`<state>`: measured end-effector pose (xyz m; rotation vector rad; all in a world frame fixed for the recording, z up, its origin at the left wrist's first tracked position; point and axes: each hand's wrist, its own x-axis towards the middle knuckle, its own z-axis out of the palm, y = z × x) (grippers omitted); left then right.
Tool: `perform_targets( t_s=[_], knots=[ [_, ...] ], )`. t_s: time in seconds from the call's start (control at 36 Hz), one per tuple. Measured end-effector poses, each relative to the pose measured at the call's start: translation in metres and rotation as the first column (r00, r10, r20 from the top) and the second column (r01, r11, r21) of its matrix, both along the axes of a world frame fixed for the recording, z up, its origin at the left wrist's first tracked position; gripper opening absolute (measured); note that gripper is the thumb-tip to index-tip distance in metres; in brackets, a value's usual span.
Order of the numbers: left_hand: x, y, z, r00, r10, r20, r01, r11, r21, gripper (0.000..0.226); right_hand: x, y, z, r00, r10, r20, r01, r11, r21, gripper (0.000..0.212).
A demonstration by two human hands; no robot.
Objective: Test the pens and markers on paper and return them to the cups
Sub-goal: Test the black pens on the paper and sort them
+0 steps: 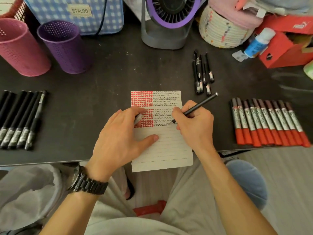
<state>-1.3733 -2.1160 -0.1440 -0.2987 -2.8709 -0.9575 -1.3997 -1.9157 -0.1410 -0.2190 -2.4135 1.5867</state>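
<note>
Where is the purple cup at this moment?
In the head view, the purple cup stands at the far left of the table, directly right of the pink cup and in front of the blue checked bag.

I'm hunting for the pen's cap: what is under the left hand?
Lined paper and the end of a greyish pen cap show beneath the left hand; fingers cover the rest.

free: bare table (118, 70) between paper (162, 146) and purple cup (66, 48) | blocked: pen row (18, 119) left, marker row (269, 122) right, loose pens (202, 73) right-rear, fan (167, 22) behind
</note>
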Motion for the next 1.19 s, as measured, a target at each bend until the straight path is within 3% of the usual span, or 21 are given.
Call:
perform_targets(
  t_s=[1.06, 1.19],
  knots=[
    [0.0017, 0.0004, 0.0005, 0.999, 0.031, 0.016, -0.031, 0.999, -0.019, 0.072, -0.0001, -0.0007, 0.0003, 0.999, 0.008, 0.036, -0.008, 1.000, 0.004, 0.028],
    [0.0029, -0.0006, -0.0007, 1.000, 0.018, 0.012, -0.018, 1.000, -0.013, 0.071, 0.0004, 0.0036, 0.0009, 1.000, -0.028, -0.014, 0.027, 0.998, -0.061, 0.037]
  ],
)
